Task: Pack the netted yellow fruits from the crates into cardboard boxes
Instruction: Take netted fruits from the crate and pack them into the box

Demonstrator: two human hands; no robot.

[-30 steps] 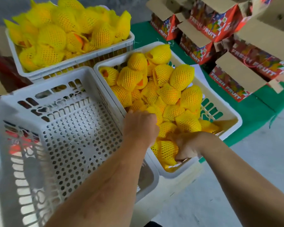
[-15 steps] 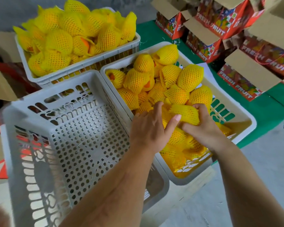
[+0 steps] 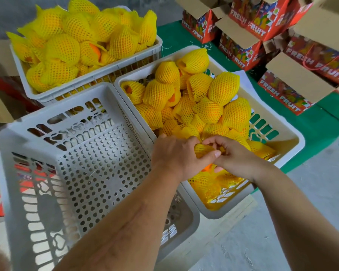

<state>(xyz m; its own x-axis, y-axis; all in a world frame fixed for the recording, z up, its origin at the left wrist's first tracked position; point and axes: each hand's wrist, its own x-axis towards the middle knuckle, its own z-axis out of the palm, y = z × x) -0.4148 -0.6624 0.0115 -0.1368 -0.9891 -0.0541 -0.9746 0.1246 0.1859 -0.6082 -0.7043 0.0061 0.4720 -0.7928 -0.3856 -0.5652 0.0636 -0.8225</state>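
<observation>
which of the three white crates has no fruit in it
The nearest crate, at lower left under the left forearm: its perforated floor is bare. The middle crate and the far crate both hold netted yellow fruits.

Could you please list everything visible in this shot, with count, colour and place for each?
Netted fruits: too many to count, yellow foam net over orange skin, heaped in the two far crates.
Full crate: one, white plastic, far left, piled high.
Middle crate: one, white, centre right, partly emptied.
Empty crate: one, white, perforated, nearest on the left, holding no fruit.
Cardboard boxes: at least five, red with FRESH FRUIT print, flaps open, top right.
Green cloth: one, under the boxes.
Floor: grey concrete, right.
Hands: left hand and right hand, both gripping one netted fruit over the middle crate.
</observation>
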